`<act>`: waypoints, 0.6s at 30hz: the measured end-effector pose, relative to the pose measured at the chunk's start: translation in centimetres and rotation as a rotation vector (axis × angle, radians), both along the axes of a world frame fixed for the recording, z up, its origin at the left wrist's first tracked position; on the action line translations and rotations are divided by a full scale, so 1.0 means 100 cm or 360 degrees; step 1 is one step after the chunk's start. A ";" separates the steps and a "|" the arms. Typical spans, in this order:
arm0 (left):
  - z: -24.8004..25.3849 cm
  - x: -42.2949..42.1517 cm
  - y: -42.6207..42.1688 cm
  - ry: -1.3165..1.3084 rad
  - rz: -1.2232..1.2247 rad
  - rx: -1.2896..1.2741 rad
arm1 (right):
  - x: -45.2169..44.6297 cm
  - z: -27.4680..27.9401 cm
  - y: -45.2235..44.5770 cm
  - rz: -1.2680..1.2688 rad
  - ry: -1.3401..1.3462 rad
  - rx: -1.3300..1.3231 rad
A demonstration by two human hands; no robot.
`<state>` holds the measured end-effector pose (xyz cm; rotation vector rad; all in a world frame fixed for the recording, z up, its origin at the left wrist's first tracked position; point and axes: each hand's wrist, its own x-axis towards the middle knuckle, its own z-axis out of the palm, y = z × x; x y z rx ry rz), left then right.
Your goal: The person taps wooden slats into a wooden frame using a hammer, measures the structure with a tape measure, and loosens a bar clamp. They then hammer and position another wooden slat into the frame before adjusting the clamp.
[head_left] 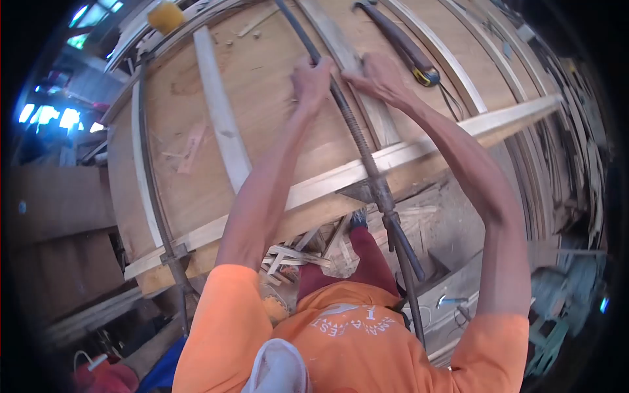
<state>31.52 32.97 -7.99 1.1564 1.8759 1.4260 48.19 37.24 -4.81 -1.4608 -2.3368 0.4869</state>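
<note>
A wooden panel with pale slats across it lies in front of me, with a long pale rail along its near edge. A dark metal bar clamp with a threaded rod crosses the panel and hooks over that rail. My left hand is closed around the clamp's bar. Just right of the bar, my right hand rests at a slat, its fingers bent and blurred; what they hold, if anything, is unclear. A second bar clamp spans the panel's left side.
A hammer lies on the panel beside a yellow and black tape measure. A yellow object is at the far left edge. Wood scraps cover the floor near my legs; stacked timber stands at right.
</note>
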 end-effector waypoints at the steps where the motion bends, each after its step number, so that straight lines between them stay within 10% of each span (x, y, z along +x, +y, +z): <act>1: -0.006 0.002 0.002 -0.0011 -0.0037 -0.0003 | 0.004 0.000 -0.003 -0.0037 -0.0011 -0.0003; 18: -0.038 -0.002 0.009 -0.0220 0.0040 0.0445 | -0.021 -0.016 0.002 0.0112 0.0018 0.0180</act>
